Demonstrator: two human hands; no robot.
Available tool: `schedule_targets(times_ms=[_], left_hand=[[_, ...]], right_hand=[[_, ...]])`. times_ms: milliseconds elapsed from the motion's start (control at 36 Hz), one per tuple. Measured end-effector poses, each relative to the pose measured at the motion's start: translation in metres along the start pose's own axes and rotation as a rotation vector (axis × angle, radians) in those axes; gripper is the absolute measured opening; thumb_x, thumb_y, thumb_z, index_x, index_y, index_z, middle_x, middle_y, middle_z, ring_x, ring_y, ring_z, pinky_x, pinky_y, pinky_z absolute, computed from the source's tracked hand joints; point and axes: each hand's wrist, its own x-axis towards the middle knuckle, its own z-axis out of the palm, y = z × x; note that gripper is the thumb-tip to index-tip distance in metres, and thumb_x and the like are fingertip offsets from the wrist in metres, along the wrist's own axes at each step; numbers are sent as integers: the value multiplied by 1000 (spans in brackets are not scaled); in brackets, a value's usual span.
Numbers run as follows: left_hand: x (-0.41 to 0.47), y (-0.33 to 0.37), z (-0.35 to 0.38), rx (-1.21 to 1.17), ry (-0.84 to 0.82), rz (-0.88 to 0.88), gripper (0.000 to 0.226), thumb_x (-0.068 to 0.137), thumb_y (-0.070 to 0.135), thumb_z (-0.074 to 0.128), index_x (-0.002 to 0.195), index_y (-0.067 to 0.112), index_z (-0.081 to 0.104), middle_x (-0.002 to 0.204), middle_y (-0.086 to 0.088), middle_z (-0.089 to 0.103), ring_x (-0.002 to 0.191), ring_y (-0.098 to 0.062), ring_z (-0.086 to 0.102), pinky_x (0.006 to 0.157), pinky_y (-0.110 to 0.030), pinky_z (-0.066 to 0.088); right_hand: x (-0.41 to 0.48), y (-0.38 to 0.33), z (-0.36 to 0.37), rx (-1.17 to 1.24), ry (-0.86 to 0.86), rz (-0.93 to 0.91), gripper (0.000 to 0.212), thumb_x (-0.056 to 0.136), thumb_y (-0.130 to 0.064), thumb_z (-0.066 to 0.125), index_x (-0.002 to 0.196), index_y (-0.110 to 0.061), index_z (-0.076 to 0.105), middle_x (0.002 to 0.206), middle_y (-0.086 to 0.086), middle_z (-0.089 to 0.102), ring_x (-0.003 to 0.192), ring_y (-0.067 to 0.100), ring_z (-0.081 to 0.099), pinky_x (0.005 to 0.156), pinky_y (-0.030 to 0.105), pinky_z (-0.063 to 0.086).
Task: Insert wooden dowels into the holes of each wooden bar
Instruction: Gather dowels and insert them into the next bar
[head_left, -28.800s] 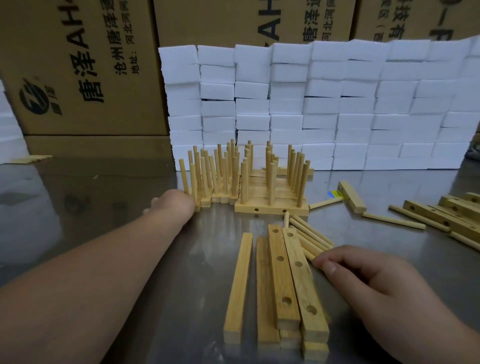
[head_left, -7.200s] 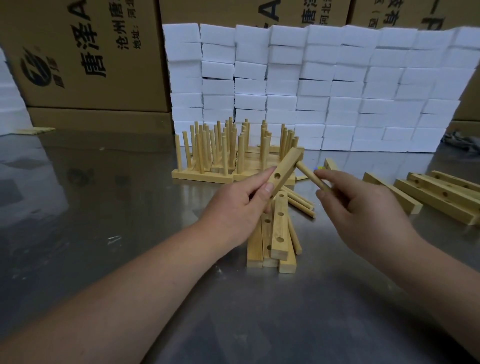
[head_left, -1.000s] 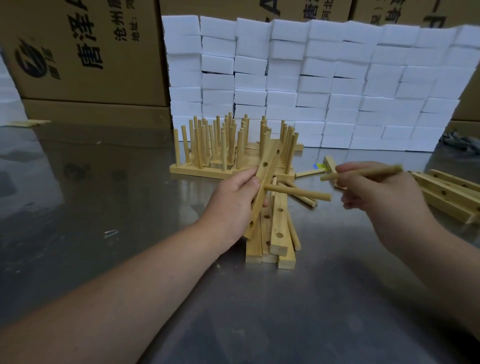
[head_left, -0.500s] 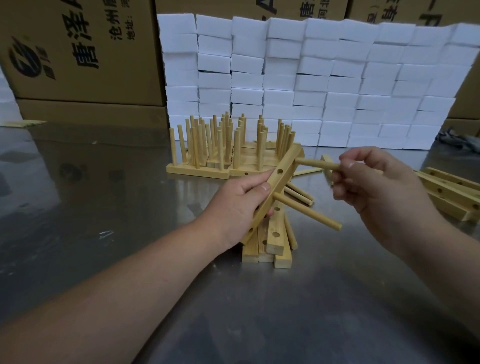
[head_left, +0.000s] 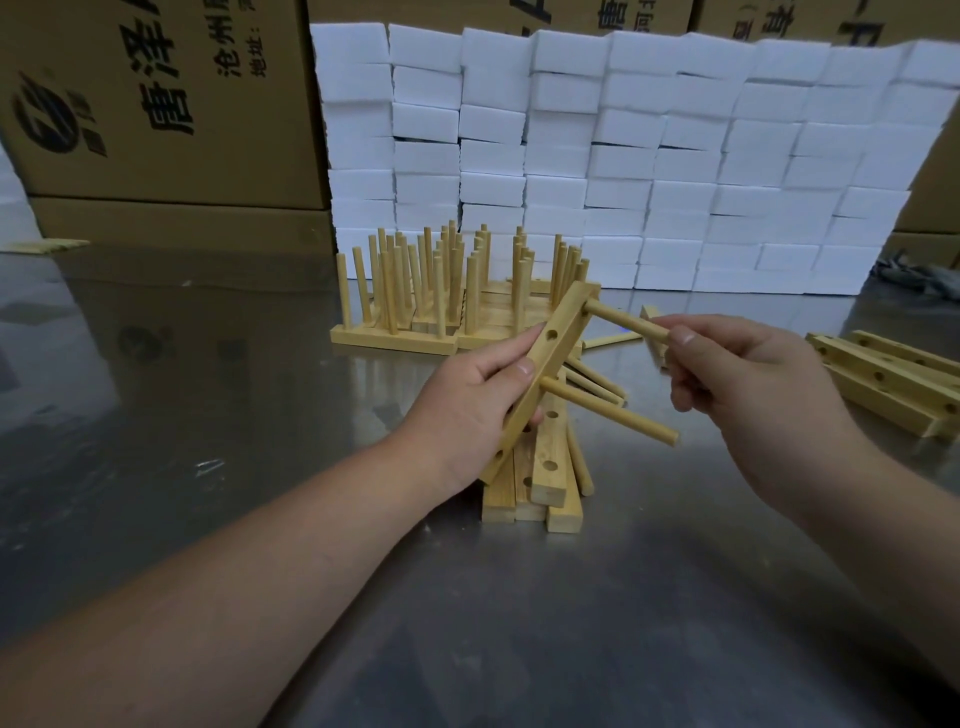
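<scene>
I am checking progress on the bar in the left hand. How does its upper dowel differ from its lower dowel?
The right hand pinches the upper dowel; no hand touches the lower dowel. The upper dowel meets the bar at its top end; the lower dowel sits near its middle. Both stick out of the bar toward the right, alike in thickness.

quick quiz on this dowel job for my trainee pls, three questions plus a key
1. True or false: the left hand holds the wooden bar lying flat.
2. The right hand pinches the dowel in which hole of that bar? A top, B middle, C bottom.
3. Fill in: ___ dowels stick out of the held bar.
Key: 1 false, it is tilted; 2 A; 3 two.
</scene>
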Motion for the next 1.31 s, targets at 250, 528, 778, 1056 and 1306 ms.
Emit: schedule_targets(times_ms=[250, 528, 778, 1056, 1306], left_hand=[[-1, 0, -2, 96, 4, 20, 43, 97, 19, 45, 93, 60, 58, 90, 20, 68, 74, -6, 66, 86, -33, 53], [1, 2, -5, 287, -13, 83, 35, 95, 26, 49, 112, 57, 49, 101, 18, 62, 95, -10, 62, 88, -41, 53], [1, 5, -3, 348, -44, 99, 37, 95, 27, 48, 111, 61, 45, 103, 11, 67, 84, -4, 60, 87, -39, 54], [1, 5, -3, 436, -81, 115, 44, 95, 31, 48, 101, 73, 34, 65, 24, 54, 65, 2, 53, 75, -28, 50], [1, 6, -2, 424, -95, 77, 33, 94, 35, 49, 102, 66, 41, 62, 24, 53, 70, -6, 55, 71, -25, 48]], right_hand=[[1, 3, 0, -84, -3, -5, 25, 93, -22, 48, 79, -35, 64, 49, -7, 51, 50, 4, 46, 56, 20, 43], [3, 1, -5, -195, -84, 76, 28, 93, -33, 46, 84, -23, 70, 59, -2, 38, 53, 14, 34, 54, 32, 31], [6, -7, -13, 45, -263, 295, 37, 97, -29, 40, 82, -6, 64, 47, -5, 26, 41, 8, 20, 37, 19, 20], [9, -6, -17, 269, -412, 549, 36, 96, -27, 37, 73, -9, 58, 45, -6, 22, 34, 5, 17, 30, 13, 18], [5, 2, -10, -356, -249, 96, 29, 95, -30, 44, 76, -20, 63, 39, -6, 36, 36, 7, 30, 45, 26, 28]])
